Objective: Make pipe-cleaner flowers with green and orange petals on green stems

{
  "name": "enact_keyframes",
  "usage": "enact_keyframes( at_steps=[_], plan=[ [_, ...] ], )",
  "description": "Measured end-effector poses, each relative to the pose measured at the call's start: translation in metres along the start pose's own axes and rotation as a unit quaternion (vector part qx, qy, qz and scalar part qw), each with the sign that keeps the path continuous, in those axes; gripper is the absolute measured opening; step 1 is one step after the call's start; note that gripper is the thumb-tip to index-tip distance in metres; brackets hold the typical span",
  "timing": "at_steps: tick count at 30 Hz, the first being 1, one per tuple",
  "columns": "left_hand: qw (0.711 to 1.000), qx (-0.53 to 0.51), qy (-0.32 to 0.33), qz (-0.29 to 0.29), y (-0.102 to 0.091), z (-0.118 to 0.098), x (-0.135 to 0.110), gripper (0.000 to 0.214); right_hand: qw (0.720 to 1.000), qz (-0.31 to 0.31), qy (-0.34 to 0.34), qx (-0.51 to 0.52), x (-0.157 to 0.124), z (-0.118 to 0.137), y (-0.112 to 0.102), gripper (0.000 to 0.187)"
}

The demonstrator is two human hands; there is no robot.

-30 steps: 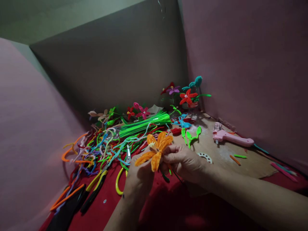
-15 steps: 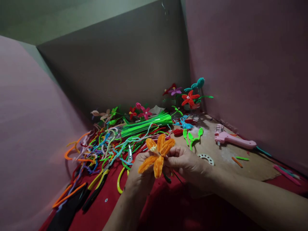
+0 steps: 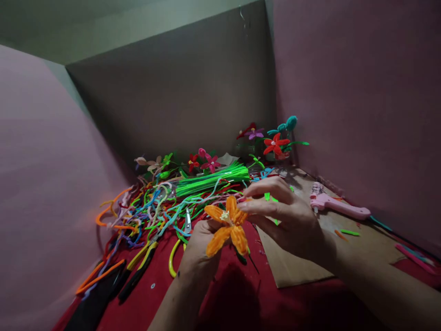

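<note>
My left hand (image 3: 200, 246) is closed around the stem of an orange pipe-cleaner flower (image 3: 227, 224), holding it up over the red cloth (image 3: 165, 294). My right hand (image 3: 289, 216) hovers just right of the flower with its fingers spread, the fingertips touching the upper right petal. Nothing is held in the right hand. The flower has several fuzzy orange petals and a pale yellow centre. A dark green stem end pokes out below it.
A tangle of coloured pipe cleaners (image 3: 151, 207) and a bundle of bright green ones (image 3: 210, 180) lie behind. Finished flowers (image 3: 275, 143) stand in the back corner. A pink glue gun (image 3: 339, 206) rests on brown cardboard (image 3: 303, 266). Yellow-handled pliers (image 3: 139, 266) lie at left. Walls enclose three sides.
My right hand has let go of the flower's base, risen and opened its fingers over the top right petal. The flower has tilted down a little in my left hand.
</note>
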State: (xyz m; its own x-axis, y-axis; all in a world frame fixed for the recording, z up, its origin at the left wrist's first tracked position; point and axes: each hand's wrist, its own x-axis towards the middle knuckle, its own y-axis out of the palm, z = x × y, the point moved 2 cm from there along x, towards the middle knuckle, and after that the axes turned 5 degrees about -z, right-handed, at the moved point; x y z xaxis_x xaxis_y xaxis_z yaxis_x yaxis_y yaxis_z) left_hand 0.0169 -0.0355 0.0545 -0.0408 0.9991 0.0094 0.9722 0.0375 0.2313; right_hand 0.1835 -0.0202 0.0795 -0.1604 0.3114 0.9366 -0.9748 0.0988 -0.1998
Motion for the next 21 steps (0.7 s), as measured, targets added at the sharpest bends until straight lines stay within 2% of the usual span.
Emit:
enact_keyframes(
  at_steps=[4,8,15,19,21],
  plan=[
    [0.999,0.007,-0.019,0.039,0.003,0.002,-0.002,0.026,0.992,0.040,-0.090,-0.080,0.000,0.004,-0.001,0.015],
    [0.998,-0.004,-0.030,0.050,0.004,0.001,-0.006,0.028,0.981,0.060,-0.135,-0.129,-0.002,0.001,-0.001,0.018],
    [0.998,0.001,-0.016,0.056,-0.001,0.009,-0.005,0.016,0.979,0.095,-0.119,-0.133,-0.002,0.002,0.000,0.015],
    [0.998,-0.012,-0.005,0.059,-0.002,0.006,-0.006,0.024,0.982,0.096,-0.108,-0.121,0.004,0.004,0.000,0.020],
    [0.998,-0.025,0.024,0.048,-0.004,0.001,-0.004,0.028,0.988,0.071,-0.088,-0.103,0.009,0.001,-0.004,0.021]
  ],
)
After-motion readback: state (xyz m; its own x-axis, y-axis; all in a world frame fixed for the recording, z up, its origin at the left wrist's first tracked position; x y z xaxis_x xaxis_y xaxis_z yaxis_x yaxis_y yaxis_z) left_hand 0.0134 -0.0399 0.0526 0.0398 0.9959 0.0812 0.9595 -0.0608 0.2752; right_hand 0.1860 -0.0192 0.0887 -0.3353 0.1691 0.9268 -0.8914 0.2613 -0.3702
